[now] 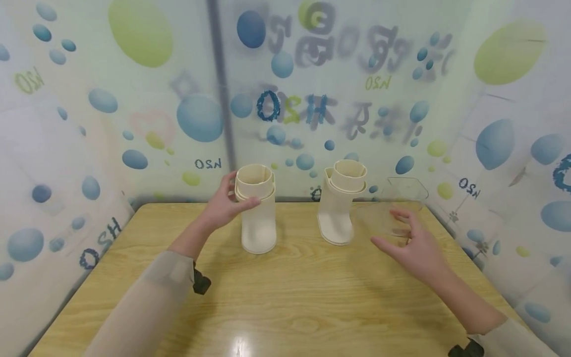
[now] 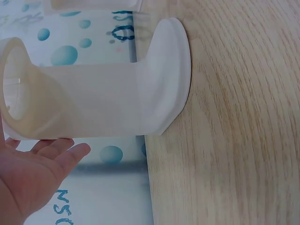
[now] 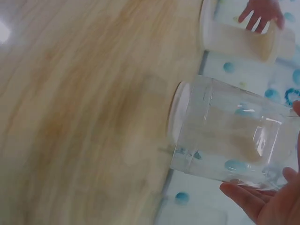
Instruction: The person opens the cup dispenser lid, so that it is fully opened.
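Observation:
A cream plastic stand (image 1: 258, 225) with a tall column, a rounded foot and a ring-shaped top stands upright at centre left. My left hand (image 1: 225, 203) grips its upper part, thumb across the front and fingers at the far side. In the left wrist view the fingers (image 2: 70, 159) lie against the column near the hollow ring. My right hand (image 1: 415, 248) holds a clear, see-through container (image 3: 229, 136) above the table's right side. Most of its outline is faint in the head view. Between the hands stands a second, similar cream stand (image 1: 336, 213), untouched.
The wood-grain table (image 1: 285, 297) meets a patterned wall (image 1: 285, 148) close behind both stands. More printed wall panels rise at left and right. Black straps are on both wrists.

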### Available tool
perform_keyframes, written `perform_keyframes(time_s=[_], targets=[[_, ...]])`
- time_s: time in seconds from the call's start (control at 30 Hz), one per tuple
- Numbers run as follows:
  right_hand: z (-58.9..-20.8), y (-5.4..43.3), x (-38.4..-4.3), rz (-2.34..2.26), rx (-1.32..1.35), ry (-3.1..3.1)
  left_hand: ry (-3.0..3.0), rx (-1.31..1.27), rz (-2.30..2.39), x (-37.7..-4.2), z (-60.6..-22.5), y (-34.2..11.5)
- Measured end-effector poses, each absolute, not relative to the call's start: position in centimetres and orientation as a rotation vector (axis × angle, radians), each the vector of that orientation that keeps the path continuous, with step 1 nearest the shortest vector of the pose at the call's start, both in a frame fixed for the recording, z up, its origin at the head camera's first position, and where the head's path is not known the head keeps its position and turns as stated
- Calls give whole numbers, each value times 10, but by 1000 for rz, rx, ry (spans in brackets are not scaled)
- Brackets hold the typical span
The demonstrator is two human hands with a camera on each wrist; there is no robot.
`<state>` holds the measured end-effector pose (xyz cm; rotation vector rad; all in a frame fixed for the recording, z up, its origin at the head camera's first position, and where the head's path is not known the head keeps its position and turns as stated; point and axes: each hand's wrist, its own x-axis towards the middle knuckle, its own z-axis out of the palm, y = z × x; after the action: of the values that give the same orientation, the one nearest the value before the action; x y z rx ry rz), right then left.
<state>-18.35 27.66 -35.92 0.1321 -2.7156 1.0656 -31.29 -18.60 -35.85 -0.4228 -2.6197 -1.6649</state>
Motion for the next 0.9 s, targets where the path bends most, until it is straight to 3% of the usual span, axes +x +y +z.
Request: perform_keyframes(time_s=[0.53, 0.9], targets=[[-389, 355, -206, 1041, -115, -2695, -2634, -425, -1669, -315, -357, -186], [-396, 382, -212, 1042, -105, -2703, -2626, -427, -1682, -316, -358, -187]])
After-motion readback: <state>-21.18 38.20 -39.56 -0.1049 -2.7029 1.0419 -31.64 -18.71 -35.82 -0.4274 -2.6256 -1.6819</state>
